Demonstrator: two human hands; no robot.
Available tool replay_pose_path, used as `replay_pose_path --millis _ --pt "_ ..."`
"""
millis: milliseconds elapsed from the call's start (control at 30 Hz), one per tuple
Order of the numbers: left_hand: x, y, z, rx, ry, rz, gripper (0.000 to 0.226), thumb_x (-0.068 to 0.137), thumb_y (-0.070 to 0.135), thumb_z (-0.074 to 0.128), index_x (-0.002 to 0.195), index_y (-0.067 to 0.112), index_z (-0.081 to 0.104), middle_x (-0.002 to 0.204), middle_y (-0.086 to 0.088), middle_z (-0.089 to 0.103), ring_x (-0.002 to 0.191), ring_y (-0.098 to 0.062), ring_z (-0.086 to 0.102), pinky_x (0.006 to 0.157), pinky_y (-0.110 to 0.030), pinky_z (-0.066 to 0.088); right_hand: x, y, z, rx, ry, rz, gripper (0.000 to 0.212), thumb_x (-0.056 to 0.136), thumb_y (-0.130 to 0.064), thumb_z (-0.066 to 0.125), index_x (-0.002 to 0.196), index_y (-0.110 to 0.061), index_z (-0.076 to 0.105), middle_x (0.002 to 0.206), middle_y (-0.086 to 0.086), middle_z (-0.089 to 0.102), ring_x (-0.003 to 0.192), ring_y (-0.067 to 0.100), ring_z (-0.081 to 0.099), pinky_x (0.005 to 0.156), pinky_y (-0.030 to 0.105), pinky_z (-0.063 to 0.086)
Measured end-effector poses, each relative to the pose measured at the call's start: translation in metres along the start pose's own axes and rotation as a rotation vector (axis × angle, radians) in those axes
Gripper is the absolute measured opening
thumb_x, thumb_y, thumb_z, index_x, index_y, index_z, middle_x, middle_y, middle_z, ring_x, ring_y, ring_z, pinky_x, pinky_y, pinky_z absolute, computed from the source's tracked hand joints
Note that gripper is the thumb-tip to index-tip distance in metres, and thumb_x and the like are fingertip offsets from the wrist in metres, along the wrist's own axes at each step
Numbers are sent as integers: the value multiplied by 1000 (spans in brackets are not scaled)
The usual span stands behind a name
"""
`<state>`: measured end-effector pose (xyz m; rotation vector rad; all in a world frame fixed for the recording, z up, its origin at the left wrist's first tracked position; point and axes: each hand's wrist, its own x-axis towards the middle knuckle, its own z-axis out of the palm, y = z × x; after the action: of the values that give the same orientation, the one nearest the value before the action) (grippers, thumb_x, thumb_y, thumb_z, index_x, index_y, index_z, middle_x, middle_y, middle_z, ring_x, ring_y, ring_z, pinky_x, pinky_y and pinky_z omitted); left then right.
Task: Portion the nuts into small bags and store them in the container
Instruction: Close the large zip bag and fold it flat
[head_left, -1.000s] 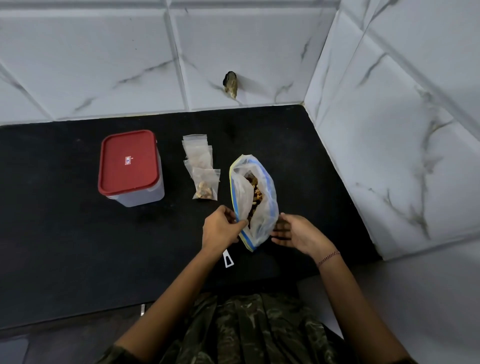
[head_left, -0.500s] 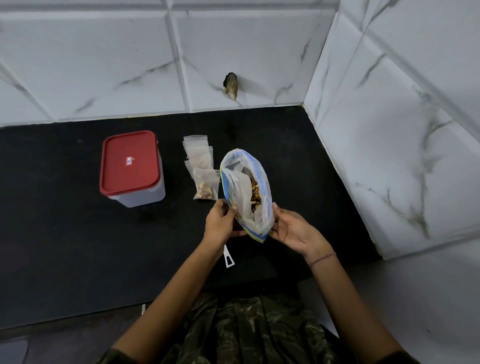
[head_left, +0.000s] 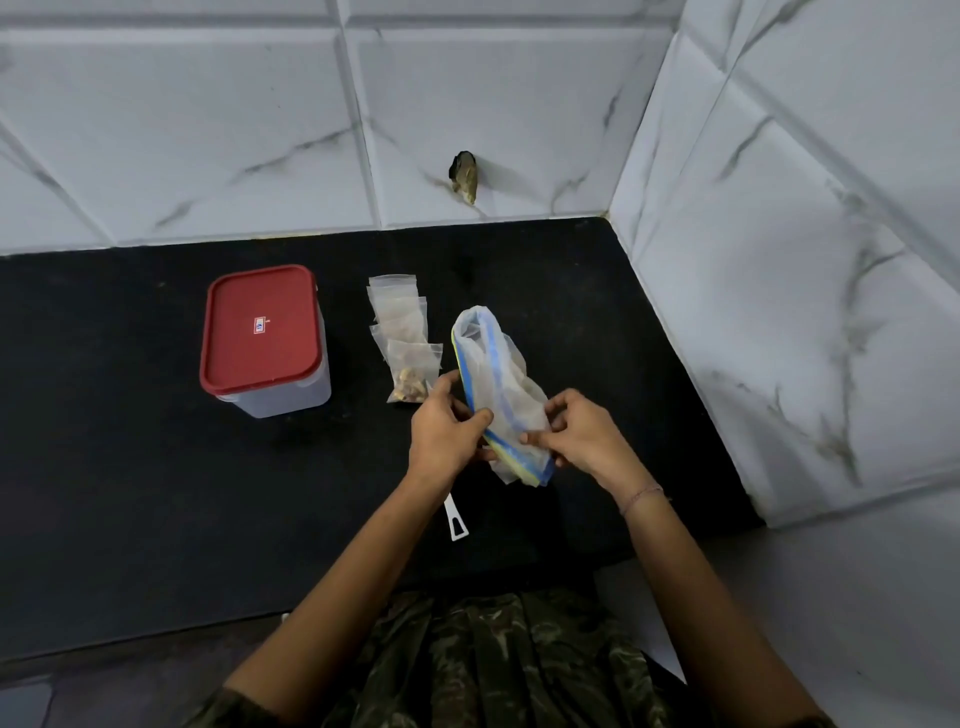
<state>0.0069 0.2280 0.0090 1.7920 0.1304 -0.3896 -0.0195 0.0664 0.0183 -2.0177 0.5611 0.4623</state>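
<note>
A large clear zip bag (head_left: 498, 384) with a blue and yellow seal strip is held between both hands above the black counter. My left hand (head_left: 447, 426) pinches its seal edge on the left. My right hand (head_left: 576, 431) pinches the bag's lower right side. The nuts inside are hidden now. Several small clear bags (head_left: 402, 332) lie in a row to the left; the nearest small bag (head_left: 413, 379) holds some nuts. A clear container with a red lid (head_left: 262, 332) stands shut further left.
A white scoop handle (head_left: 457, 522) pokes out from under my left wrist on the black counter (head_left: 130, 493). White marble-tiled walls close the back and right sides. A dark lump (head_left: 465, 176) sticks out of the back wall.
The big bag's mouth, gaping wide a second ago, has flattened as both hands brought its sides together; the nuts inside no longer show. The bag has tilted toward the right.
</note>
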Motion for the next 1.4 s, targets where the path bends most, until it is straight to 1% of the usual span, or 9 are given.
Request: replay_pose_path --millis 133,233,367,533,700,900,1167,1233,1400 --pt "1 -2 -1 125 40 67 59 87 10 67 139 20 40 94 -3 60 79 -22 70 71 -42 60 -7 -8 2 -516 377 -179 40 83 -12 68 118 -15 48 118 3 45 85 7 47 71 19 42" --pt "2 -2 -1 192 57 127 57 86 12 67 137 21 43 90 0 61 79 -19 69 72 -42 60 -11 -11 3 -551 511 -294 45 83 -13 68 124 -17 49 121 3 44 98 11 52 78 20 45" --pt "2 4 -2 159 35 79 36 87 22 66 120 20 50 93 -3 63 84 -20 68 75 -45 59 -7 -13 -3 -61 221 -228 27 88 -26 62 114 -21 61 109 -4 58 89 3 56 69 14 42" --pt "20 13 -3 -125 58 -155 18 98 32 50 107 17 56 105 -7 63 92 -22 65 78 -39 58 12 -15 -14 583 -10 91 23 94 -33 52 101 -13 61 105 7 66 98 19 63 84 33 53" --pt "45 25 -8 -278 45 -279 30 98 31 52 120 11 58 103 -5 64 89 -18 61 70 -29 49 28 -23 -16 601 -202 142 26 91 -30 58 110 -12 65 112 12 66 106 25 63 90 40 52" --pt "54 37 -9 -98 38 -140 27 91 20 64 116 9 61 88 -4 66 73 -13 66 55 -20 53 35 -39 -21 574 -278 68 38 82 -28 68 114 -9 64 103 9 66 99 21 63 88 39 52" --pt "52 55 -17 566 249 436 25 88 5 62 112 10 67 98 -5 70 85 -15 66 78 -33 58 24 -50 -16 -493 648 -553 16 84 -14 66 95 -18 54 89 -3 57 73 8 55 60 18 43" --pt "53 57 -19 583 265 462 25 88 7 62 112 11 67 98 -4 69 83 -13 65 76 -31 57 28 -50 -18 -445 579 -540 17 85 -18 66 99 -18 56 95 -3 59 76 8 56 61 17 42" --pt "61 52 -18 544 236 431 20 85 17 68 104 13 67 72 9 58 62 -3 53 63 -21 47 44 -68 -33 109 -18 -58 59 86 -60 51 112 -9 61 109 6 62 99 16 57 80 30 43"
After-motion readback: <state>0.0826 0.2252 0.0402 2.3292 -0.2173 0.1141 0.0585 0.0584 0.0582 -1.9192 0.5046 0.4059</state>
